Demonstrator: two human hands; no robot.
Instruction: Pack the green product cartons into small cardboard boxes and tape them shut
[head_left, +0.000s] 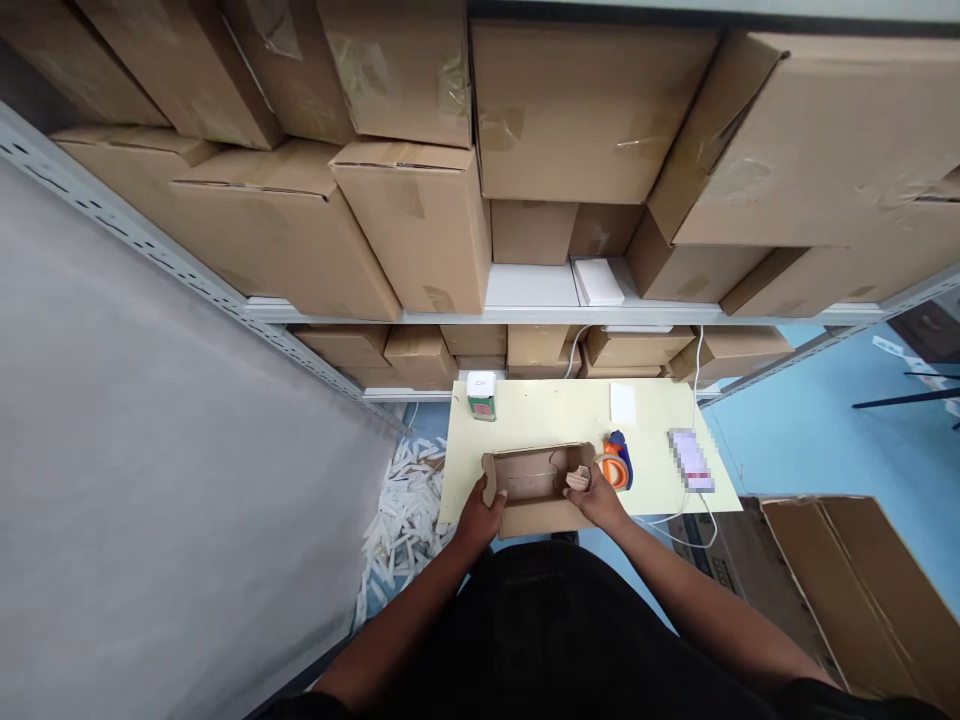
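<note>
An open, shallow cardboard box [534,487] lies at the near edge of the pale yellow desk [570,415], with the left hand [480,508] gripping its left end and the right hand [598,495] closed on its right end, fingers folded over a flap. Just right of it lies an orange and blue tape dispenser [618,461]. Farther right is a phone [691,459] on a white cable, a small white and green box [481,394] stands at the desk's far edge, and cardboard cartons [420,215] fill the shelves behind.

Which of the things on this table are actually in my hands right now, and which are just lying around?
In hand:
- small cardboard box, gripped by left hand and right hand

Lying about:
- tape dispenser
- white-and-green cube
- white card
- phone on its cable
- stacked cartons on the shelves
</note>
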